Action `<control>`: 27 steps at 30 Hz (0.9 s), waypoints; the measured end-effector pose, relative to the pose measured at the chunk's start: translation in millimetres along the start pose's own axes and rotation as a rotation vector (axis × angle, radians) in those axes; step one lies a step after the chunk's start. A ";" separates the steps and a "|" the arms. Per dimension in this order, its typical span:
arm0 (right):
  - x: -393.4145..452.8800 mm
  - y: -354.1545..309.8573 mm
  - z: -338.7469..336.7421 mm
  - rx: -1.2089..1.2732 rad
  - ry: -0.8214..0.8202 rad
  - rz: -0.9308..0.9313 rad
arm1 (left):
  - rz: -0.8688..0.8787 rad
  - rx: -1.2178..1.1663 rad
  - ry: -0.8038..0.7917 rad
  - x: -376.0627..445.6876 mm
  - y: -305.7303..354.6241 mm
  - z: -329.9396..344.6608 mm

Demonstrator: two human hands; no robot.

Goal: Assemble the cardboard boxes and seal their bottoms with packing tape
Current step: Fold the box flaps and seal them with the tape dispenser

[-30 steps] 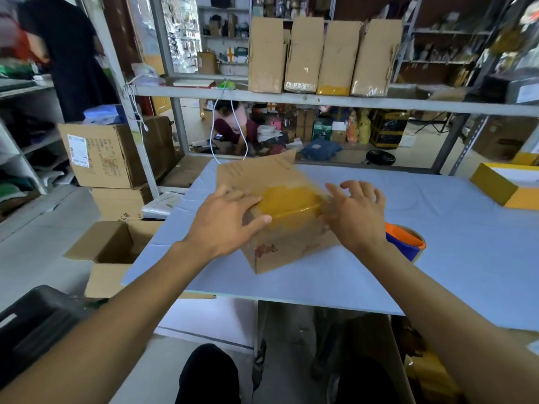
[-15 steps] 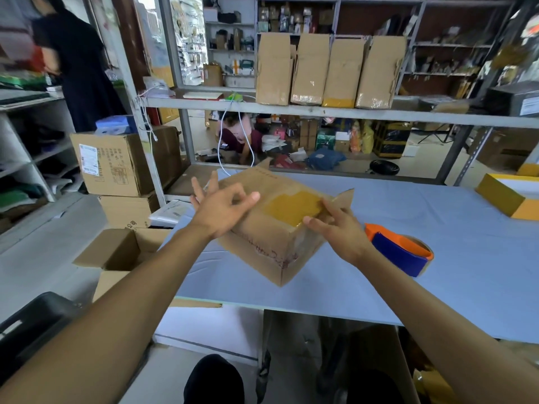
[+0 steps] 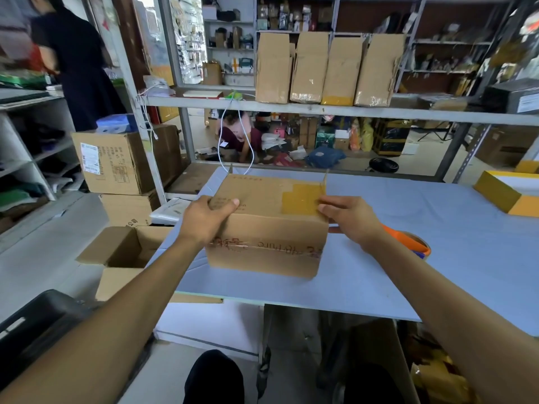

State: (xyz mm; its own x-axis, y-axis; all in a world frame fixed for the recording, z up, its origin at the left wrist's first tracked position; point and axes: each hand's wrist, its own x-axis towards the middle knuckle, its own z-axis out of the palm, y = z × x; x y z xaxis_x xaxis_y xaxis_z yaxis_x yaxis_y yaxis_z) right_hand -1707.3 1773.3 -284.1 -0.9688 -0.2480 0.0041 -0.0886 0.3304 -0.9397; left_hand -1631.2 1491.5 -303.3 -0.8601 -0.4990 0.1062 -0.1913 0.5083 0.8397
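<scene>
A brown cardboard box is held above the near part of the pale blue table. A yellow tape patch shows on its upper face, clear tape along its front face. My left hand grips the box's left upper edge, thumb on top. My right hand holds the right end, fingers at the yellow patch. An orange and blue tape dispenser lies on the table just behind my right wrist, partly hidden.
An open cardboard box stands on the floor left of the table, with stacked cartons behind it. Several flat boxes lean on the shelf above. A yellow box sits at the table's right. A person stands far left, another crouches beyond the shelf.
The box has been turned and squared to me, its taped long side now facing front. My left hand went from an open press to gripping the left edge.
</scene>
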 end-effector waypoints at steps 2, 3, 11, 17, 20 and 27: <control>-4.8 -2.7 2.8 -0.072 0.002 -0.017 | -0.028 -0.244 -0.019 -5.6 -3.7 -0.1; -9.1 -3.4 2.4 -0.129 -0.008 -0.017 | -0.065 -0.365 -0.067 -9.5 -4.6 -1.1; -17.4 -9.3 -8.0 -0.447 -0.081 -0.079 | -0.143 -0.500 -0.309 -16.1 -5.4 -13.4; -19.8 -24.2 -2.4 -0.689 -0.171 -0.121 | -0.371 -0.555 -0.327 -25.7 -16.1 3.8; -26.3 -24.8 -4.8 -0.719 -0.155 -0.113 | -0.315 -0.536 -0.420 -30.1 -17.2 -2.0; -33.8 -32.2 -16.9 -0.596 -0.083 -0.154 | 0.104 -0.383 -0.273 -29.0 36.2 6.2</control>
State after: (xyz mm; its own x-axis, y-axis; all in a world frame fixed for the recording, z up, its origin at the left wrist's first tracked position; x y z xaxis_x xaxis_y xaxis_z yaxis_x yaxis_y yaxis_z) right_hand -1675.7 1786.4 -248.2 -0.9152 -0.3959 0.0754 -0.3637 0.7309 -0.5775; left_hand -1616.2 1528.7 -279.3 -0.9680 -0.2306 0.0989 0.0460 0.2245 0.9734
